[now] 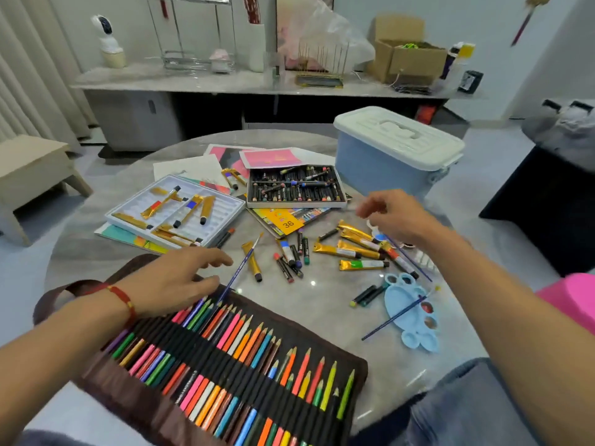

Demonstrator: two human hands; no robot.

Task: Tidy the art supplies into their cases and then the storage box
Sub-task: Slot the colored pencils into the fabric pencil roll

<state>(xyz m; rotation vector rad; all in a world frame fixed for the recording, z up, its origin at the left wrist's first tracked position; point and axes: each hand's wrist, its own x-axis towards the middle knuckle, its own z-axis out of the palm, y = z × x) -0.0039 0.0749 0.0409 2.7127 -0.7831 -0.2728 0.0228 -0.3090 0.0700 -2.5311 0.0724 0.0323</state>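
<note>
On the left, the left hand (174, 278) lay flat over the far end of the brown pencil roll (225, 375), fingers (215, 260) straight and spread, gripping nothing. A blue-handled brush (240, 272) rested with its lower end on the roll's edge, just beside those fingers; a sideways sweep of the hand would likely have flicked it off across the table (322, 304). The roll hung partly over the near rim, so lifting or folding it carelessly could have let pencils slide from their loops.

Further back, the white paint tray (175, 210) held only a few gold tubes, lying crooked across its slots; it would not close until they were straightened.

In the middle, loose pastels (291, 255) lay in a small heap near the open pastel box (296, 186). Being round, they probably would have rolled if nudged.

To the right, the right hand (396, 217) hovered above a cluster of gold paint tubes (357, 249), fingers loosely curled and blurred, apparently empty. The forearm passed over a second brush and the blue palette (409, 313), which it could have dragged along.

The storage box (396, 156) stood at the far right, lid on, so nothing could go in yet.
</note>
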